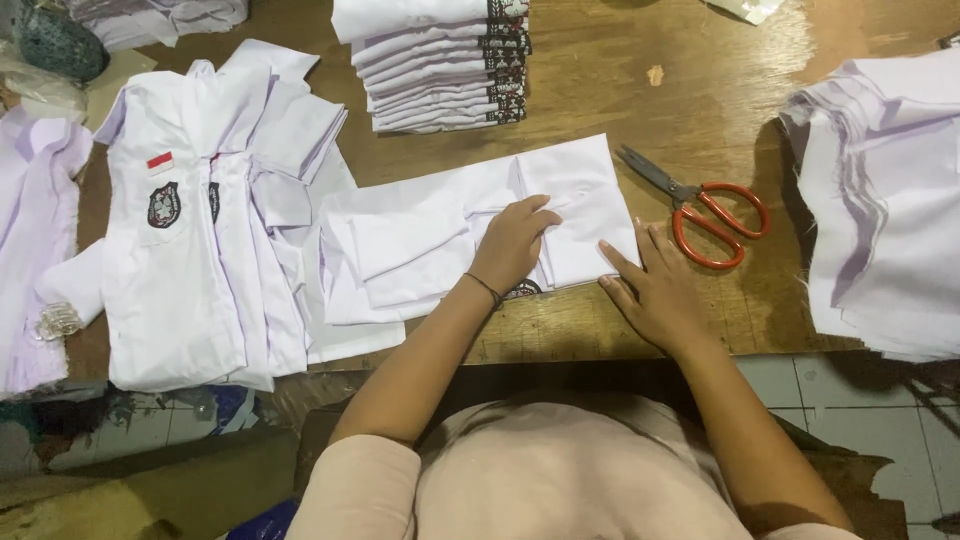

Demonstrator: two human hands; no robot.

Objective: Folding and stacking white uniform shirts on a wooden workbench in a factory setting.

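Observation:
A white shirt (pixel 420 235) lies partly folded on the wooden table (pixel 700 90) in front of me. My left hand (pixel 515 243) rests flat on its middle, fingers pressing the cloth down near a fold. At the shirt's right lower corner my right hand (pixel 655 285) lies flat, fingers spread, touching the edge of the cloth. Neither hand grips anything. A dark band sits on my left wrist.
Red-handled scissors (pixel 705 210) lie just right of the shirt. A stack of folded white shirts (pixel 435 60) stands at the back. Unfolded white shirts with badges (pixel 190 230) lie spread at the left. A pile of white cloth (pixel 885 200) fills the right side.

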